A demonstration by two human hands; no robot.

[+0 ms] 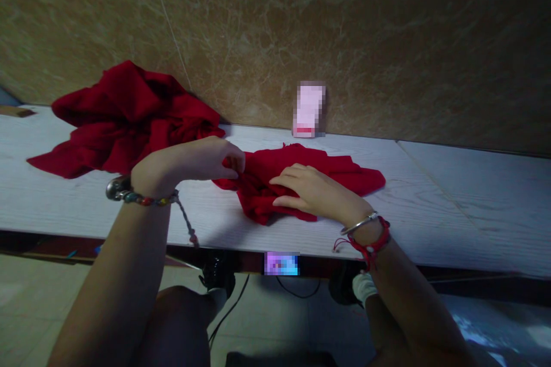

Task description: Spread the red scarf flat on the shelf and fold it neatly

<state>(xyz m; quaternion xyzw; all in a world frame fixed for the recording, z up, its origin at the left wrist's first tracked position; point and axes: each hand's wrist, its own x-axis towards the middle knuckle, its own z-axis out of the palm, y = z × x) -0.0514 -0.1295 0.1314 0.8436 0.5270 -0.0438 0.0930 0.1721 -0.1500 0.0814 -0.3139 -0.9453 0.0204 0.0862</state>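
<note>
A small red cloth point(340, 175) lies crumpled on the white wooden tabletop point(451, 206), in the middle. My left hand point(202, 160) pinches the cloth's left edge with closed fingers. On top of the cloth rests my right hand point(310, 192), fingers stretched out and pressing it down. A beaded bracelet circles my left wrist. My right wrist carries a metal bangle and a red cord.
A larger heap of red cloth point(124, 114) sits at the back left of the table. A small pink blurred box point(309, 110) stands against the brown marbled wall point(387, 40). Below the table edge are my knees, dark shoes and a cable on the tiled floor.
</note>
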